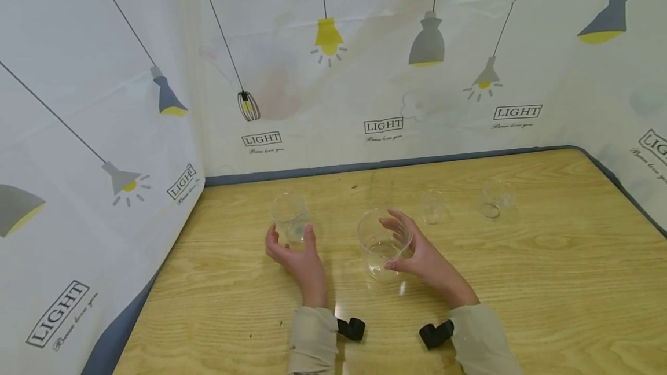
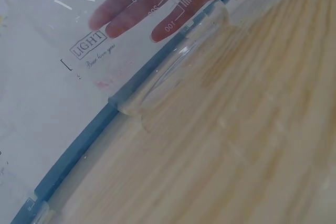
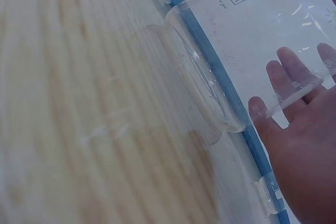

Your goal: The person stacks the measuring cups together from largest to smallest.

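Note:
On the left of the table stands a clear beaker (image 1: 289,208), with my left hand (image 1: 299,262) curved around its near side, thumb and fingers on opposite sides. The left wrist view shows fingers through the clear wall of this beaker (image 2: 181,59), which carries white graduation marks up from 100. Nearer the middle is a larger clear beaker (image 1: 376,256), gripped from its right side by my right hand (image 1: 424,259). In the right wrist view, the fingers show through the marked wall of this beaker (image 3: 202,69), whose base is on the table.
Two smaller clear vessels stand at the back right, one a beaker-like cup (image 1: 433,207) and the other a cup (image 1: 499,192) with a round base. Behind the wooden table (image 1: 563,282) hangs a lamp-printed sheet (image 1: 339,97) with a blue edge.

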`<control>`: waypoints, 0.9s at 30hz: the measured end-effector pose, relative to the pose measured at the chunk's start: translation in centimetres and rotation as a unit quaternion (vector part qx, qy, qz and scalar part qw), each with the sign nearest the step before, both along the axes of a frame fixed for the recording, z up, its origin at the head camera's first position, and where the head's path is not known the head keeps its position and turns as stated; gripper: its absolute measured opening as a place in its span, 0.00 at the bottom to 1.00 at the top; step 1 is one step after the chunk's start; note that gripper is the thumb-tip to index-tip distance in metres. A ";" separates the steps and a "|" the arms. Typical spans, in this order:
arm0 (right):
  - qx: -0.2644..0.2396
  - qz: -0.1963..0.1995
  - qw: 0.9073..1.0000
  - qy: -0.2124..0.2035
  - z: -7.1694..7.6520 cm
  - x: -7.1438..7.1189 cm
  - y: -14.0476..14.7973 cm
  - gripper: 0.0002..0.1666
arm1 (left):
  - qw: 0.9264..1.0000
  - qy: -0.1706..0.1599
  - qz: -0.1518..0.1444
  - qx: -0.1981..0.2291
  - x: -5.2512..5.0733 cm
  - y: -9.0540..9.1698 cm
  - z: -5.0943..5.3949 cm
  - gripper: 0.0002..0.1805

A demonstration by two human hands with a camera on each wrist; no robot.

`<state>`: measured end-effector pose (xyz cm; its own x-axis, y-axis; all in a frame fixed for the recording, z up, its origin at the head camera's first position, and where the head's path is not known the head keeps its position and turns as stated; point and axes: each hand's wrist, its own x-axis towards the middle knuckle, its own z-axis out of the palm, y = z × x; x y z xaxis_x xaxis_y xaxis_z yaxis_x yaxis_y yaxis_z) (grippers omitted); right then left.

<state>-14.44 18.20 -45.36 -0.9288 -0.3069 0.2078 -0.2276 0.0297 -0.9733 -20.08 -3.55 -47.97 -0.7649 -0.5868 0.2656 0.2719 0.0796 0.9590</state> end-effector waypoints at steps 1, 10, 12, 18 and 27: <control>-0.001 0.000 1.000 0.001 -0.3 -0.2 0.1 0.54 | 1.000 0.003 0.000 -0.002 0.0 -0.1 0.0 0.36; -0.009 0.006 1.000 0.001 -0.3 -0.1 0.1 0.53 | 1.000 0.002 -0.008 -0.003 -0.1 -0.5 0.1 0.38; -0.009 0.007 1.000 -0.001 0.2 0.1 0.0 0.53 | 1.000 0.000 -0.010 -0.004 -0.2 -0.7 0.0 0.39; -0.001 0.005 1.000 -0.006 0.6 0.3 0.0 0.53 | 1.000 0.000 -0.016 -0.007 -0.6 -1.5 -0.1 0.39; -0.003 0.003 1.000 -0.007 0.1 0.0 0.1 0.53 | 0.999 -0.008 -0.045 0.009 -0.9 -2.4 1.0 0.39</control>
<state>-14.39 18.29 -45.23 -0.9299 -0.3106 0.1969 -0.2143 0.0226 -0.9765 -20.96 -5.97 -47.01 -0.8189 -0.5199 0.2432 0.2622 0.0381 0.9643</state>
